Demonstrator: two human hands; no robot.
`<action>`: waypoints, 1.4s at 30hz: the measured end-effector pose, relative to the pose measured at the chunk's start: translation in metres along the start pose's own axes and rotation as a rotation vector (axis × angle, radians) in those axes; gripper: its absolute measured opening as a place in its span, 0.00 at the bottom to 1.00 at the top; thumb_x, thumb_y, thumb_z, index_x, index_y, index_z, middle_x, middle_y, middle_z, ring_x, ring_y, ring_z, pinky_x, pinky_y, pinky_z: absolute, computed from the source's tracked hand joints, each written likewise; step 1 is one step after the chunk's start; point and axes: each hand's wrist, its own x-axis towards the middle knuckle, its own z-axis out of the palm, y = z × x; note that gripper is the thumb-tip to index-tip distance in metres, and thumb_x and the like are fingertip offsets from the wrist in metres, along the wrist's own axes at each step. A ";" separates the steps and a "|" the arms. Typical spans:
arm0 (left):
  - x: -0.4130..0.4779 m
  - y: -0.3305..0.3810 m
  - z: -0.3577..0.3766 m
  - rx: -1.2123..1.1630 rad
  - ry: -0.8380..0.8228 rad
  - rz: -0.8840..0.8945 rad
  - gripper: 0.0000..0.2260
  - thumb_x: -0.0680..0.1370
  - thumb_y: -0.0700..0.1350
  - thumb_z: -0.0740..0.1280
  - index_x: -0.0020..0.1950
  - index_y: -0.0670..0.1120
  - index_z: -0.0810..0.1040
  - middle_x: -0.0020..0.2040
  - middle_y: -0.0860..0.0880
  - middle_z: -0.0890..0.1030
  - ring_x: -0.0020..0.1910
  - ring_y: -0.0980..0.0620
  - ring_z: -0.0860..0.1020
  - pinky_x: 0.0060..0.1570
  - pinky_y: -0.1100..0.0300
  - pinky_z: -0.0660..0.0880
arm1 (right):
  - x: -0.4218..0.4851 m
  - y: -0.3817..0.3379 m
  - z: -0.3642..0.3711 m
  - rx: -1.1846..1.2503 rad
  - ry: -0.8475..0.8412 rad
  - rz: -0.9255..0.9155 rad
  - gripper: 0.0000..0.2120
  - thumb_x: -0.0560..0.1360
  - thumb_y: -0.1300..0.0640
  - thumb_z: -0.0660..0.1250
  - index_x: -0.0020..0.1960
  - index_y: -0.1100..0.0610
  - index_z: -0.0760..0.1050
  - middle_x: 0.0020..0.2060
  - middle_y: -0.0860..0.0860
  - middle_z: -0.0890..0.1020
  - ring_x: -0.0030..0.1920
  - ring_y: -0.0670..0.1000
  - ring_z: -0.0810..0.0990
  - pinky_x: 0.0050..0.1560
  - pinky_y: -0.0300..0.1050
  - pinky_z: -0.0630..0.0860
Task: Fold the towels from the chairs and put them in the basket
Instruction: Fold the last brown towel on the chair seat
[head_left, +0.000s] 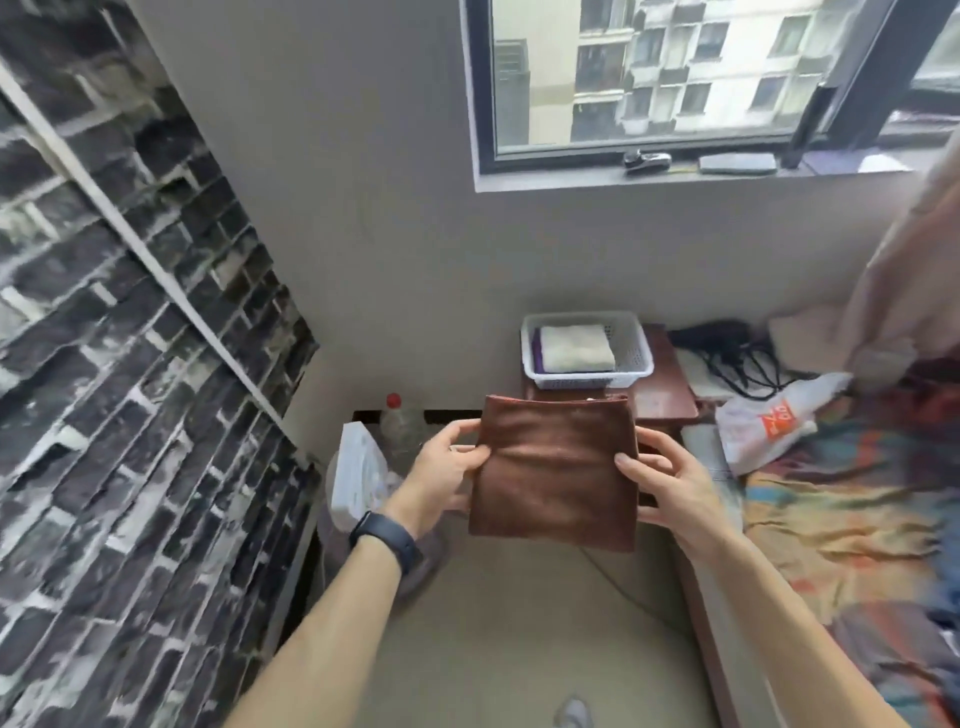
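The folded brown towel (555, 475) is held in the air between both hands, in front of and below the white basket (587, 351). The left hand (444, 467) grips the towel's left edge, thumb on the upper face and fingers beneath. The right hand (667, 480) grips the right edge the same way, thumb on top. A dark wristband (387, 538) sits on the left wrist.

The white basket stands on a small reddish-brown desk (670, 400) against the grey wall, under the window (675, 78). Inside the basket lies a folded cream towel (574, 347), with a purple item (536, 356) just visible at its left side. Left of the basket, lower down, stands a clear bottle with a red cap (397, 421). Right of the basket lie black cables (737, 353) and a white plastic bag (769, 421), next to a bed with a multicoloured cover (841, 509)
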 end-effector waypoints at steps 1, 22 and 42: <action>0.020 0.003 0.010 0.007 0.005 -0.021 0.11 0.80 0.41 0.67 0.60 0.53 0.79 0.50 0.47 0.83 0.42 0.51 0.81 0.40 0.53 0.79 | 0.016 -0.002 -0.009 0.001 0.015 0.015 0.15 0.77 0.59 0.71 0.60 0.46 0.79 0.45 0.52 0.86 0.47 0.50 0.86 0.39 0.50 0.81; 0.345 0.026 0.091 0.117 -0.014 -0.391 0.09 0.81 0.44 0.64 0.54 0.48 0.84 0.52 0.49 0.85 0.49 0.50 0.82 0.46 0.55 0.78 | 0.334 0.006 -0.091 -0.130 0.127 0.402 0.09 0.77 0.55 0.72 0.57 0.50 0.79 0.52 0.54 0.85 0.52 0.55 0.85 0.41 0.50 0.82; 0.571 0.030 0.108 0.202 0.186 -0.446 0.16 0.82 0.45 0.64 0.69 0.45 0.75 0.59 0.50 0.79 0.59 0.48 0.78 0.65 0.48 0.75 | 0.583 0.021 -0.088 -0.344 0.171 0.509 0.09 0.81 0.52 0.65 0.61 0.49 0.73 0.49 0.46 0.80 0.49 0.50 0.82 0.54 0.55 0.82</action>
